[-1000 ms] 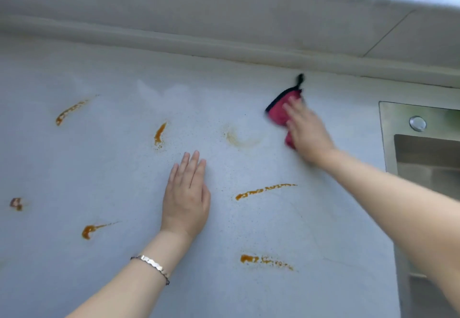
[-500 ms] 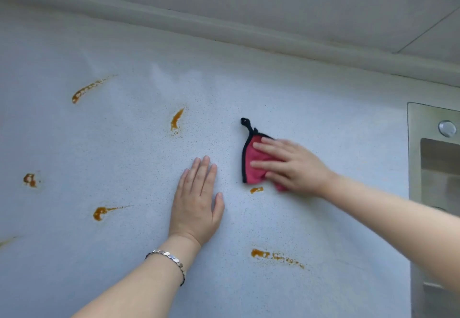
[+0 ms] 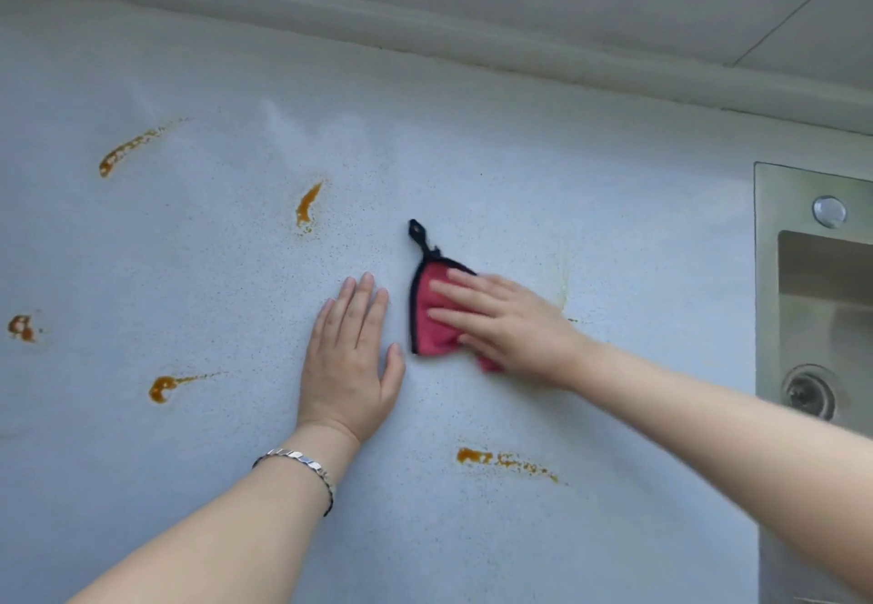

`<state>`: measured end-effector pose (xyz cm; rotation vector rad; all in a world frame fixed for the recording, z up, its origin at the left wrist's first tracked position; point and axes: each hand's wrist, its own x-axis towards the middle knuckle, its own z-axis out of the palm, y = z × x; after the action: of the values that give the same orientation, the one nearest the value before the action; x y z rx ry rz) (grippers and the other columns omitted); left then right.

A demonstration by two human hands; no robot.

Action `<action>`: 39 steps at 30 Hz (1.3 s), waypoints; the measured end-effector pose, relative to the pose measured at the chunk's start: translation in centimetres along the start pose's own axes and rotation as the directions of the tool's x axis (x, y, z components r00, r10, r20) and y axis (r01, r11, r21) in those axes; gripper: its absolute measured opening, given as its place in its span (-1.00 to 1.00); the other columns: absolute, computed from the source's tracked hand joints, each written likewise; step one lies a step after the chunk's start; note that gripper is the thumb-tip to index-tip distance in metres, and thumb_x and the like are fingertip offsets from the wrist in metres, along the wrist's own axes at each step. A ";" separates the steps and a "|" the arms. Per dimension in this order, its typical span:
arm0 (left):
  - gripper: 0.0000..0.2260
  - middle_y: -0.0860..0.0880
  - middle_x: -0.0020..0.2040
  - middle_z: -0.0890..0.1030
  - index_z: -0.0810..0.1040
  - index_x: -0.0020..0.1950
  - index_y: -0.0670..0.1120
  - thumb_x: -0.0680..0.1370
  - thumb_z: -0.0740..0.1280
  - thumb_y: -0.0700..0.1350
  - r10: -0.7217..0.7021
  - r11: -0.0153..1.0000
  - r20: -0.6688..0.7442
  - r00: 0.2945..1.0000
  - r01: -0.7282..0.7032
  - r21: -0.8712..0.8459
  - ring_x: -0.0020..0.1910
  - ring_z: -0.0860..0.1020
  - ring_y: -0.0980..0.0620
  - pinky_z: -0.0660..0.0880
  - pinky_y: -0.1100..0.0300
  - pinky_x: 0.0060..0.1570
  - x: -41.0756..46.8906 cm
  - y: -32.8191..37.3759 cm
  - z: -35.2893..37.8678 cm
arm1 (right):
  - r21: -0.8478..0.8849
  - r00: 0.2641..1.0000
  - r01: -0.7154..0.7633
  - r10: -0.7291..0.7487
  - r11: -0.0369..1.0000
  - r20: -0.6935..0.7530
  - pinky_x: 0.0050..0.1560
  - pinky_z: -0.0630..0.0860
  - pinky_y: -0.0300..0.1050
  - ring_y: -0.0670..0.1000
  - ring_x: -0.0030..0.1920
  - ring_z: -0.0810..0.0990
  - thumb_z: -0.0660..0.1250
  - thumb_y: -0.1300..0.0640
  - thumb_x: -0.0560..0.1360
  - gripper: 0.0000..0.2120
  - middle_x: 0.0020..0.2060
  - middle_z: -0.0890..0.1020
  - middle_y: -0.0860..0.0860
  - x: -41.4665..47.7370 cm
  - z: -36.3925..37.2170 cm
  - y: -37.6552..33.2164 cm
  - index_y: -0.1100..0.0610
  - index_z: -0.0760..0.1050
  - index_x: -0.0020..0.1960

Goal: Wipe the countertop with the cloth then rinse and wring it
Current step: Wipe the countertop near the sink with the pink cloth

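Note:
A small red cloth (image 3: pixel 432 320) with black trim and a black hanging loop lies flat on the pale speckled countertop (image 3: pixel 614 235). My right hand (image 3: pixel 510 327) presses down on the cloth with straight, spread fingers. My left hand (image 3: pixel 352 357) rests flat on the counter just left of the cloth, wearing a silver bracelet at the wrist. Several orange-brown sauce smears mark the counter: one stain (image 3: pixel 307 204) above my left hand, a long stain (image 3: pixel 505 459) near the front, another stain (image 3: pixel 163 386) at left.
A stainless steel sink (image 3: pixel 765 272) with a drain (image 3: pixel 808 391) sits at the right edge. A raised ledge (image 3: pixel 425 36) and tiled wall run along the back. More stains lie at the far left (image 3: pixel 21 327) and the upper left (image 3: pixel 127 149).
My right hand swept the cloth from the back right toward the middle, beside my left hand. The smear that lay right of my left hand is wiped away.

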<state>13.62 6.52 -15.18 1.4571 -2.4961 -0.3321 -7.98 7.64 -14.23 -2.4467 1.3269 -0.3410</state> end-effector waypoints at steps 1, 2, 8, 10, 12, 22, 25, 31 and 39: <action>-0.53 -0.26 0.32 0.44 0.38 0.30 -0.26 0.45 0.14 -0.07 -0.005 1.000 0.001 1.000 0.005 0.000 0.35 0.26 -0.13 0.04 0.09 0.39 0.0 0.0 0.0 | -0.015 0.999 -0.019 0.018 1.000 -0.036 0.22 0.41 -0.01 0.19 0.24 0.50 0.09 0.06 0.56 -0.68 0.24 0.54 0.17 -0.9 -0.7 2.2 0.13 0.49 0.20; -0.53 -0.26 0.33 0.44 0.39 0.30 -0.26 0.45 0.14 -0.07 -0.008 1.000 0.001 1.000 0.008 -0.002 0.36 0.25 -0.13 0.04 0.09 0.40 0.0 0.0 0.1 | -0.037 0.984 -0.147 0.142 0.988 -0.110 0.21 0.42 0.02 0.23 0.23 0.50 0.12 0.11 0.53 -0.68 0.25 0.52 0.22 -1.5 -1.8 4.7 0.18 0.48 0.21; -0.52 -0.26 0.32 0.44 0.41 0.30 -0.28 0.45 0.13 -0.07 -0.019 1.000 0.009 1.000 0.020 -0.007 0.36 0.24 -0.12 0.02 0.11 0.40 0.0 0.1 0.1 | 0.173 0.386 -0.871 0.859 0.460 -0.336 0.44 0.10 0.02 0.20 0.46 0.14 0.02 0.12 0.57 -0.59 0.45 0.23 0.21 -1.9 -4.9 10.5 0.21 0.29 0.38; -0.52 -0.27 0.32 0.44 0.41 0.29 -0.29 0.45 0.13 -0.07 -0.015 1.000 0.010 1.000 0.015 -0.006 0.35 0.24 -0.12 0.02 0.12 0.40 0.0 0.1 0.0 | 0.150 0.516 -0.795 0.785 0.588 -0.343 0.40 0.19 0.07 0.22 0.43 0.23 0.02 0.08 0.55 -0.58 0.40 0.32 0.22 -2.0 -1.9 5.2 0.21 0.35 0.34; -0.52 -0.27 0.33 0.44 0.41 0.30 -0.29 0.45 0.12 -0.07 -0.018 1.000 0.016 1.000 0.018 -0.006 0.36 0.24 -0.12 0.01 0.12 0.40 0.0 0.1 -0.1 | 0.057 0.796 -0.553 0.548 0.831 -0.259 0.32 0.27 0.04 0.19 0.37 0.34 0.05 0.06 0.56 -0.62 0.32 0.45 0.17 -4.1 1.3 -1.4 0.14 0.41 0.29; -0.52 -0.28 0.33 0.43 0.40 0.30 -0.29 0.45 0.11 -0.07 -0.016 1.000 -0.004 1.000 0.016 -0.015 0.36 0.23 -0.12 -0.01 0.14 0.41 0.0 0.1 0.0 | 0.237 0.210 -0.924 0.918 0.299 -0.338 0.47 0.08 0.02 0.13 0.48 0.13 0.04 0.14 0.59 -0.60 0.46 0.21 0.15 -7.0 -4.7 9.0 0.20 0.26 0.40; -0.52 -0.28 0.33 0.42 0.39 0.30 -0.29 0.45 0.11 -0.07 -0.011 1.000 0.002 1.000 0.011 -0.005 0.36 0.23 -0.14 0.00 0.12 0.40 -0.1 0.1 0.1 | 0.167 0.381 -0.869 0.846 0.465 -0.373 0.36 0.28 0.11 0.24 0.40 0.28 0.06 0.20 0.53 -0.60 0.39 0.32 0.24 -4.0 -0.9 2.8 0.25 0.33 0.34; -0.51 -0.28 0.34 0.41 0.40 0.30 -0.30 0.46 0.10 -0.06 -0.013 1.000 0.002 1.000 0.013 -0.015 0.36 0.22 -0.13 -0.04 0.16 0.42 -0.1 0.1 0.0 | 0.006 0.929 -0.356 0.354 0.935 -0.108 0.34 0.22 -0.15 0.12 0.32 0.37 0.01 0.04 0.60 -0.66 0.28 0.47 0.17 -10.5 0.1 -2.1 0.14 0.41 0.25; -0.51 -0.28 0.35 0.41 0.39 0.31 -0.30 0.47 0.09 -0.05 -0.019 1.000 0.060 0.998 0.020 -0.011 0.37 0.20 -0.12 -0.04 0.15 0.40 -0.2 0.1 -0.2 | 0.208 0.169 -0.947 0.929 0.246 -0.331 0.46 0.03 0.05 0.14 0.49 0.04 0.03 0.16 0.59 -0.59 0.49 0.13 0.15 -5.2 -2.3 2.7 0.18 0.18 0.43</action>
<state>13.71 6.73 -15.02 1.4890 -2.5238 -0.3995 -13.69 10.24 -13.47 -1.0441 2.7362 -0.4408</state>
